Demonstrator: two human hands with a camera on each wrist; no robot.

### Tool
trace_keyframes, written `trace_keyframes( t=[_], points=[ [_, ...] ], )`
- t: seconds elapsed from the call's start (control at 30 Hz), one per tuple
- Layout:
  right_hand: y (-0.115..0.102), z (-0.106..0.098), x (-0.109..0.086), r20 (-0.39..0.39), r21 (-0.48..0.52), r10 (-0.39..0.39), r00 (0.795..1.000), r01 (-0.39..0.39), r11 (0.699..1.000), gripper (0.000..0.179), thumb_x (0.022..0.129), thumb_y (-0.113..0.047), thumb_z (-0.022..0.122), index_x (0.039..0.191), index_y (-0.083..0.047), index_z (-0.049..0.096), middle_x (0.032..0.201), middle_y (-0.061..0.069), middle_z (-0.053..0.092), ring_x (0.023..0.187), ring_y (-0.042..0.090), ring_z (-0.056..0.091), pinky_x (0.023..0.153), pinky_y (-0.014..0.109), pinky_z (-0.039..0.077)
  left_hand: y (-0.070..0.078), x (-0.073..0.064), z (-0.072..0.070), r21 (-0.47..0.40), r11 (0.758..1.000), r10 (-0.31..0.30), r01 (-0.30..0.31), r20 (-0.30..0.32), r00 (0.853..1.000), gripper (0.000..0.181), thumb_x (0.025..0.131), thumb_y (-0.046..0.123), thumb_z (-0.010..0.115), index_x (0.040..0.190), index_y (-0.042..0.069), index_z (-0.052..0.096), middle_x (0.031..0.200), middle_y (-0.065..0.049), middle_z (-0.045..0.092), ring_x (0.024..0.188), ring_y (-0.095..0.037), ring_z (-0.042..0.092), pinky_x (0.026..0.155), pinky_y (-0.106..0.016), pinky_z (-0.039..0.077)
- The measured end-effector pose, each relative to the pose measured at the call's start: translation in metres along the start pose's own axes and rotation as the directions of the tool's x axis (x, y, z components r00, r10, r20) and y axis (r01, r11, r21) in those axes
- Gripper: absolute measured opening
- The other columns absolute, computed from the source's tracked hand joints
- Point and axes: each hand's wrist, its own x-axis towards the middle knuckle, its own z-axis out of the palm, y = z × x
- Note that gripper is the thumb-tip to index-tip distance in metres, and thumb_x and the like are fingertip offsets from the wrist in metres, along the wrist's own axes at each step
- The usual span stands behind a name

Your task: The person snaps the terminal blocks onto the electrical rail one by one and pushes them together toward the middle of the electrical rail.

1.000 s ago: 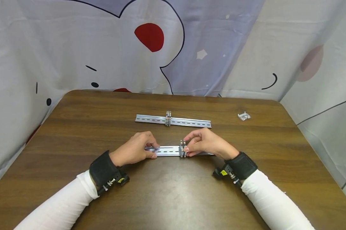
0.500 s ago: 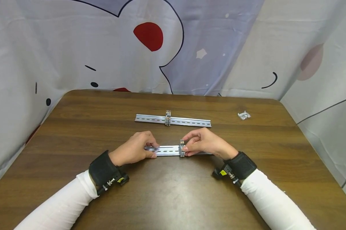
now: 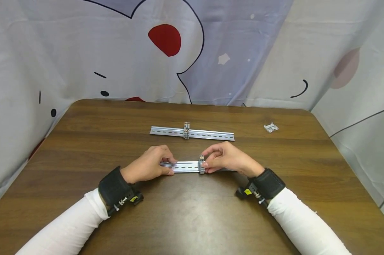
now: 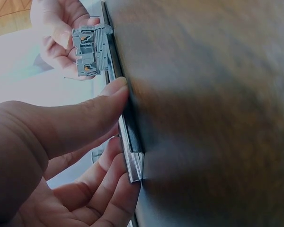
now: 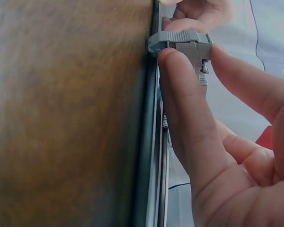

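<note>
My left hand [image 3: 152, 164] grips the left end of a slotted silver DIN rail [image 3: 186, 166], thumb on the near edge and fingers on the far edge. The left wrist view shows the rail's end profile [image 4: 136, 168] between thumb and fingers. Grey terminal blocks [image 3: 201, 164] sit side by side across the rail, right of its middle. Against their right side, my right hand [image 3: 228, 159] holds the outer block by thumb and fingertips. The right wrist view shows that block's ribbed grey foot [image 5: 173, 38] at the rail's edge. My right hand covers part of the rail's right portion.
Farther back lies a second DIN rail [image 3: 211, 135] with terminal blocks [image 3: 186, 130] clipped near its middle. A small pale part [image 3: 271, 128], perhaps in clear wrapping, lies at the back right of the wooden table [image 3: 115, 120]. A printed cloth [image 3: 115, 53] hangs behind.
The right hand has slid the outer terminal block slightly left, and the gap between the blocks has closed. The left hand has stayed on the rail's end.
</note>
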Motion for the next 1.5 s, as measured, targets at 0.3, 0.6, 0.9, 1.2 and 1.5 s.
trace_keyframes(
  t=[0.3,0.6,0.9,1.2,1.5],
  points=[
    [-0.001,-0.011,-0.004,-0.037,-0.083,0.017,0.999,-0.020,0.996,0.030,0.091,-0.011,0.067,0.118,0.002,0.062,0.097,0.024,0.069,0.085,0.034,0.070,0.075,0.044,0.057,0.000,0.001,0.000,0.015,1.000,0.023,-0.023,0.011,1.000,0.026,0.079,0.017,0.083,0.103,0.011,0.076,0.098,-0.002,0.062,0.088,-0.019,0.058,0.074,-0.032,0.046],
    [-0.003,-0.035,-0.011,-0.171,-0.354,0.020,0.985,-0.080,0.932,0.034,0.091,-0.029,0.070,0.117,-0.008,0.067,0.091,0.014,0.072,0.071,0.027,0.067,0.058,0.039,0.054,0.000,0.001,-0.001,0.007,1.000,0.026,-0.026,0.002,1.000,0.026,0.078,0.017,0.083,0.102,0.010,0.076,0.097,-0.002,0.063,0.087,-0.019,0.058,0.073,-0.031,0.046],
    [-0.002,-0.068,-0.021,-0.373,-0.622,-0.058,0.926,-0.203,0.756,0.034,0.089,-0.029,0.071,0.113,-0.006,0.068,0.090,0.008,0.073,0.062,0.018,0.066,0.057,0.030,0.051,0.000,0.000,-0.001,0.009,1.000,0.029,-0.029,0.000,1.000,0.028,0.077,0.016,0.084,0.103,0.009,0.076,0.097,-0.003,0.063,0.087,-0.020,0.059,0.073,-0.031,0.046],
    [0.000,-0.107,-0.040,-0.450,-0.640,0.005,0.893,-0.326,0.695,0.052,0.093,-0.032,0.066,0.130,0.003,0.055,0.119,0.024,0.064,0.069,0.019,0.068,0.067,0.033,0.053,-0.003,0.001,-0.001,0.008,0.999,0.040,-0.040,-0.005,0.999,0.028,0.077,0.016,0.084,0.103,0.010,0.076,0.096,-0.003,0.063,0.087,-0.019,0.059,0.073,-0.030,0.046],
    [0.010,-0.135,-0.050,-0.510,-0.618,0.116,0.853,-0.457,0.640,0.080,0.093,-0.039,0.064,0.150,0.002,0.026,0.134,0.033,0.043,0.059,0.019,0.066,0.060,0.033,0.052,-0.003,0.001,0.000,0.002,0.999,0.036,-0.036,-0.006,0.999,0.028,0.077,0.016,0.084,0.102,0.010,0.076,0.096,-0.002,0.063,0.087,-0.019,0.059,0.072,-0.030,0.046]
  ],
)
